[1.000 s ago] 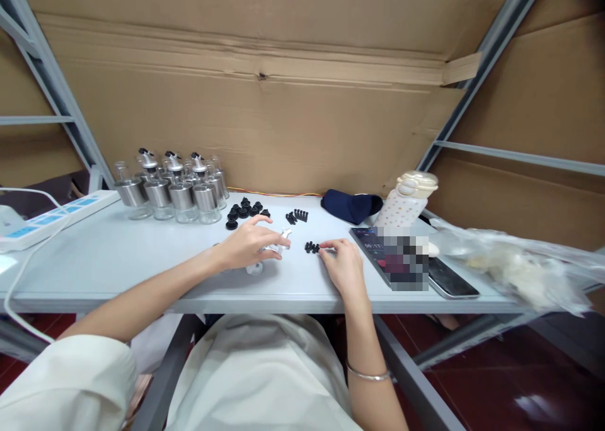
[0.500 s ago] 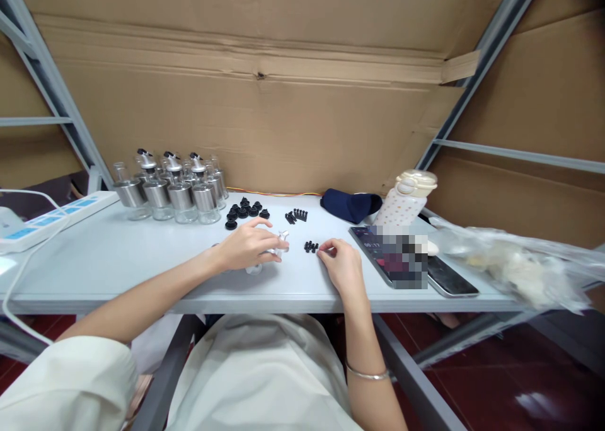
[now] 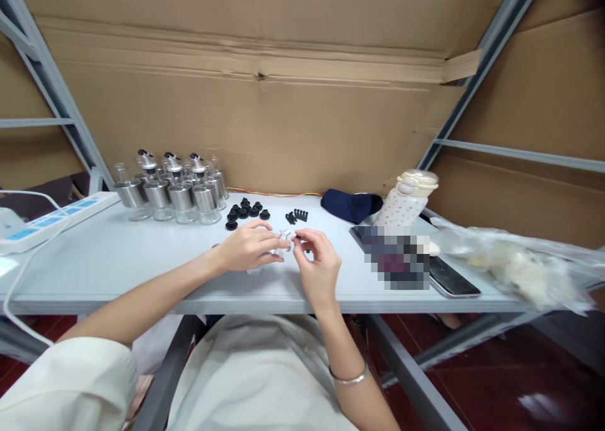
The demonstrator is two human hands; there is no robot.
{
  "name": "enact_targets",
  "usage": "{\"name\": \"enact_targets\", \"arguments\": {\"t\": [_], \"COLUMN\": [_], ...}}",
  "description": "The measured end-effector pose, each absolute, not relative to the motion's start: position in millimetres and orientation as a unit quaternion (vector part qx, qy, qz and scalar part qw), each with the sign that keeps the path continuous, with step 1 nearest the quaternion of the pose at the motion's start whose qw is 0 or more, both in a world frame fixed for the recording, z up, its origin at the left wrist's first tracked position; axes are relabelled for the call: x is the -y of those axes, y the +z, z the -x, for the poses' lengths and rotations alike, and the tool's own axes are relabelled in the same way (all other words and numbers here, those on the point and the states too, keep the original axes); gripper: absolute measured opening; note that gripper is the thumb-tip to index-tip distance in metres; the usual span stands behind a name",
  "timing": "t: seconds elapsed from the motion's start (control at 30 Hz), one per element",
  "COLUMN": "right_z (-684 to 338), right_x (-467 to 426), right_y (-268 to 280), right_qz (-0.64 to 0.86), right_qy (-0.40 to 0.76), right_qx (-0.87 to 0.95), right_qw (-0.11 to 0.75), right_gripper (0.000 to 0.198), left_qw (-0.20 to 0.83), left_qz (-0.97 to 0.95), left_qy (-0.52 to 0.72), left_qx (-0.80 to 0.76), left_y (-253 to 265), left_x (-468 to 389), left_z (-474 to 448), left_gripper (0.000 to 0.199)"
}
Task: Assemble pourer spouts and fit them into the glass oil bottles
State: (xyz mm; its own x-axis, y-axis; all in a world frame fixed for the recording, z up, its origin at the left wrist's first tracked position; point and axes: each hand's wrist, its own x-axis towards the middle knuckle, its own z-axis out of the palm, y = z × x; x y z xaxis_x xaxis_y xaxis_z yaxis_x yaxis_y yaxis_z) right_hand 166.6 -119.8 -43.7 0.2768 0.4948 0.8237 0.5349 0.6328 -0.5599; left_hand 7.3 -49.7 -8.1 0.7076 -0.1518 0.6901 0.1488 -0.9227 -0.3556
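My left hand is low over the middle of the table, its fingers closed round a silver pourer head. Its narrow end points up and to the right. Under the palm, more clear or silvery pieces show in part; the hand hides the rest. Close beside the pourer head, my right hand pinches a small black stopper between thumb and fingertips. Other small black stoppers lie behind the right hand, mostly hidden. Farther back are black ribbed plugs and a row of black flip levers.
Glass bottles with steel sleeves stand at the back left, several with pourers. A power strip lies far left. To the right are a navy cap, a spotted flask, phones and a plastic bag.
My right hand has moved left from the small black stoppers to the pourer head, with one stopper in its fingertips. My left hand stays almost where it was.
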Motion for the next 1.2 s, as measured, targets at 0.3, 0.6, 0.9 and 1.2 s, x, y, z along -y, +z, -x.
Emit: {"name": "enact_targets", "arguments": {"t": [0.3,0.6,0.9,1.2], "right_z": [-173.3,-172.4,-171.7,-171.8], "right_x": [123.2,122.6,124.5,126.6], "right_y": [-44.8,-43.1,-45.5,-41.5], "right_qz": [0.400,0.397,0.410,0.388], "right_qy": [-0.035,-0.046,-0.037,-0.081], "right_qx": [0.619,0.622,0.609,0.640], "right_qw": [0.675,0.673,0.678,0.658], "right_gripper": [0.024,0.022,0.024,0.024], "left_qw": [0.191,0.196,0.183,0.180], "left_qz": [0.906,0.911,0.921,0.926], "left_qy": [-0.377,-0.362,-0.343,-0.330], "left_qx": [-0.027,-0.021,-0.012,-0.009], "left_y": [-9.5,-10.7,-13.0,-12.6], "left_x": [51.7,52.2,49.9,48.6], "left_z": [-9.6,-8.9,-7.5,-6.7], "left_gripper": [0.016,0.020,0.020,0.021]}}
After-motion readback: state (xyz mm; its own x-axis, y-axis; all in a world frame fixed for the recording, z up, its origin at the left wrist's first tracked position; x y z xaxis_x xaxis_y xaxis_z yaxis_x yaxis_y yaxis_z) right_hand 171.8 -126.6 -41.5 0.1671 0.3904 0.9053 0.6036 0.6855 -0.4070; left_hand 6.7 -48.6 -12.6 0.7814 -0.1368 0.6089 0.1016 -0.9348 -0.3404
